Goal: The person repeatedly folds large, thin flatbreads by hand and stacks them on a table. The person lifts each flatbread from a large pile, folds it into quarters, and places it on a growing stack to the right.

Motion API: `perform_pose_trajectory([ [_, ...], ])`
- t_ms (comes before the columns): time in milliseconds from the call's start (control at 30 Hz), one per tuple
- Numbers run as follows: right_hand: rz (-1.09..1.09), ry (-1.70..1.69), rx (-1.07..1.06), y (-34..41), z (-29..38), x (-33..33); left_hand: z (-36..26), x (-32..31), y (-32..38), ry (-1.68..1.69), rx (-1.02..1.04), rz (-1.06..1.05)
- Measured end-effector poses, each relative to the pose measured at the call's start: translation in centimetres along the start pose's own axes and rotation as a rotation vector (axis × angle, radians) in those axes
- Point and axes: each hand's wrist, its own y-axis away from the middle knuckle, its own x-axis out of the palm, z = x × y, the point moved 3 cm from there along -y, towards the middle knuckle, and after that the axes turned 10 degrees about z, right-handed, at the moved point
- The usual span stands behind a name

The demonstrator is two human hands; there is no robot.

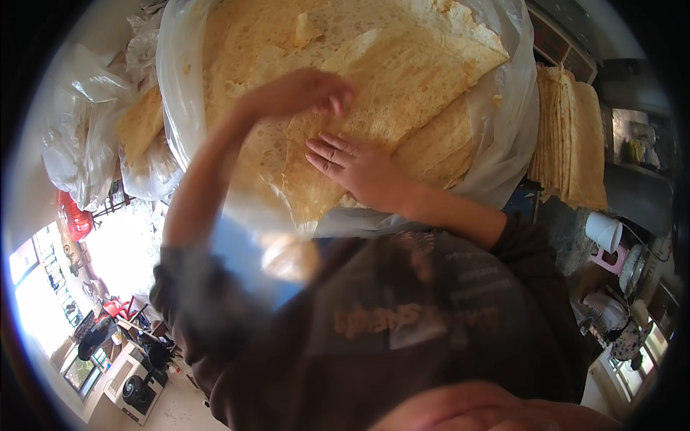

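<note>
Before me lies a broad pile of thin, golden-brown flatbread-like sheets point(415, 81), overlapping and rough at the edges, on clear plastic sheeting point(501, 140). My right hand point(364, 169) rests palm down near the front of the pile, fingers extended on a sheet. Just beyond it, my left hand point(307, 94) is over the sheets, bent at the wrist with curled fingers. Motion blurs that hand, so whether it pinches anything is unclear. A pointed sheet corner point(310, 199) hangs towards me below the right hand.
At right stands a stack of folded sheets point(571, 137). Clear plastic bags point(81, 124) and another brown sheet point(141, 124) lie at left. A white bucket point(604, 231) is beside a pink stool point(612, 258). Another person point(614, 318) appears at far right.
</note>
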Motion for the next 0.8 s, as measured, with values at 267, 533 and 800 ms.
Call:
perform_pose_trajectory([
  [267,-0.624,-2.391,0.467,4.1,-6.2,-0.9,5.4,-11.5,1.4,-0.305,-0.43,-0.292],
  [533,-0.772,-2.402,0.631,4.5,-7.5,-0.1,-0.4,7.8,-5.3,-0.766,-0.143,-0.779],
  [800,-0.531,-0.155,0.369,7.8,-13.9,-7.4,-0.2,7.2,-5.9,-0.665,-0.214,-0.71],
])
